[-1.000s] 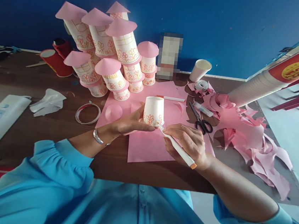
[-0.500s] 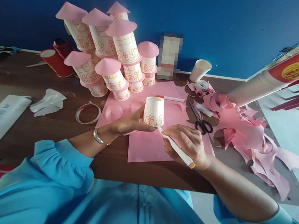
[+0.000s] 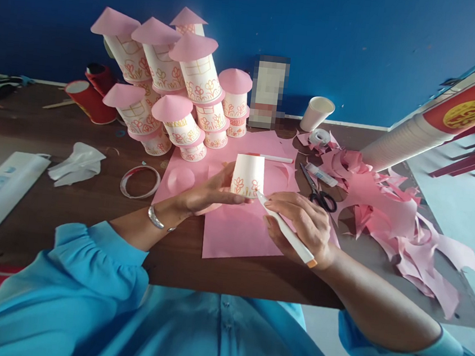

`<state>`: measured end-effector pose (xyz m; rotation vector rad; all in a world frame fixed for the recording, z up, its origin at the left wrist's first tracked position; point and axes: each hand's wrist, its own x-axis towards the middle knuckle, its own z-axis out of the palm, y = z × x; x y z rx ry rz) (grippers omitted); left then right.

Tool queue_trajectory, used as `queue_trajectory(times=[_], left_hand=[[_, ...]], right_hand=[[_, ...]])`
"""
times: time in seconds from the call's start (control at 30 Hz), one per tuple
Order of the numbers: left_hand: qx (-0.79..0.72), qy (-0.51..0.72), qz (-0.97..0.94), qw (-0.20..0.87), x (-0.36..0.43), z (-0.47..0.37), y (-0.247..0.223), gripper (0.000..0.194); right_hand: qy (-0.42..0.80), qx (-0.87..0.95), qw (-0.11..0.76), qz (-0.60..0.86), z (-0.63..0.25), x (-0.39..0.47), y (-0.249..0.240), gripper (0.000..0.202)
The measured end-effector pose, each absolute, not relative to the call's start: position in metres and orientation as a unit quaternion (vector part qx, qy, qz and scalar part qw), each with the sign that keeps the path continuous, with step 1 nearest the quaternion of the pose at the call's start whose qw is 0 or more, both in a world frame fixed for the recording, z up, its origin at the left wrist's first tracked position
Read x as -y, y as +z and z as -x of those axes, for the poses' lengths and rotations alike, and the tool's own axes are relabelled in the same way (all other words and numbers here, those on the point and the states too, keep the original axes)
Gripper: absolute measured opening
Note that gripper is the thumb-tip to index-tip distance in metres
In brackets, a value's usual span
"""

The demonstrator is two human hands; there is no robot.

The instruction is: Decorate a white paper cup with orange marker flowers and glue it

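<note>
Apparently, the held cup (image 3: 249, 172) partly hides a marker (image 3: 279, 159); scissors (image 3: 316, 191) lie nearby.

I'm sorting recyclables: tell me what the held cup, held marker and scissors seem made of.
Held cup: likely paper; matte white wall taking drawn lines.
Held marker: probably plastic; smooth white barrel with even sides.
Scissors: smooth black loops look plastic; thin grey blades suggest metal.

the white cup (image 3: 249, 171) bears orange flowers (image 3: 239, 185); the white marker (image 3: 293, 237) has an orange end (image 3: 312, 263).
</note>
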<state>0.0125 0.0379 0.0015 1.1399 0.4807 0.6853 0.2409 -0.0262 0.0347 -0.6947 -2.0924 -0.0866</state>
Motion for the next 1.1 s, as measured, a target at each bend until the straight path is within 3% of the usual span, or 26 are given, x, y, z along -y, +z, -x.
queue_trajectory(times=[0.17, 0.4, 0.63, 0.83, 1.0, 1.1], left_hand=[[-0.188, 0.321, -0.506, 0.778, -0.038, -0.012, 0.001, 0.063], [-0.204, 0.3, -0.522, 0.772, -0.037, -0.014, -0.003, 0.096], [-0.23, 0.301, -0.543, 0.75, -0.038, -0.012, 0.001, 0.065], [-0.233, 0.29, -0.543, 0.753, -0.039, -0.011, 0.002, 0.071], [-0.225, 0.288, -0.549, 0.752, -0.038, -0.011, 0.002, 0.056], [-0.222, 0.287, -0.553, 0.75, -0.038, -0.011, 0.003, 0.058]], right_hand=[[-0.03, 0.845, 0.443, 0.297, -0.24, 0.026, 0.032, 0.027], [-0.006, 0.856, 0.445, 0.264, -0.237, 0.026, 0.023, 0.028], [-0.02, 0.844, 0.467, 0.262, -0.24, 0.025, 0.029, 0.022], [-0.017, 0.845, 0.459, 0.273, -0.236, 0.026, 0.029, 0.02], [-0.016, 0.852, 0.451, 0.266, -0.236, 0.027, 0.031, 0.02], [-0.008, 0.856, 0.441, 0.269, -0.237, 0.027, 0.033, 0.022]])
